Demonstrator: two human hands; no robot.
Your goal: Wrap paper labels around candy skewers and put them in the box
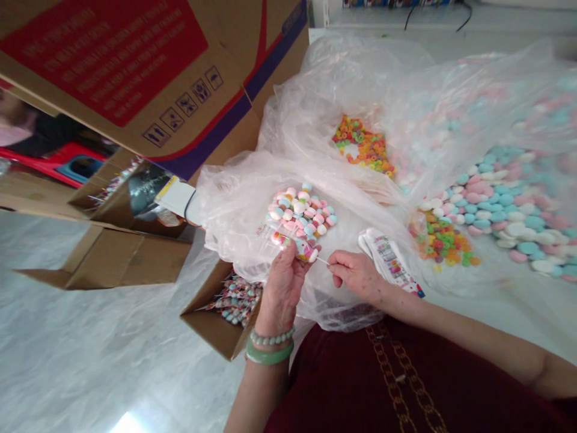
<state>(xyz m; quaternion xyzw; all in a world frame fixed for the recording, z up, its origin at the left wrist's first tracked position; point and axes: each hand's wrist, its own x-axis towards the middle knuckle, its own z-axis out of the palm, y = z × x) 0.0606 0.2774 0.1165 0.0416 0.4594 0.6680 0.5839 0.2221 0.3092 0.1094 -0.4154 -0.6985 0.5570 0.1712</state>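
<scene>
My left hand (283, 282) holds a clear sleeve of threaded candy beads (295, 243) over my lap. My right hand (356, 272) pinches the thin white stick (321, 260) that pokes out of the sleeve's near end. Just beyond the hands, a small pile of pink, white and blue candy beads (301, 210) lies on a crumpled clear plastic sheet (243, 204). A stack of printed wrappers (391, 263) lies right of my right hand.
An open cardboard box (216, 328) of finished candy sticks sits below my left hand. Large cardboard boxes (135, 66) stand at left. Orange ring candies (363, 144), mixed ring candies (444, 240) and a big heap of pastel beads (509, 210) lie in plastic at right.
</scene>
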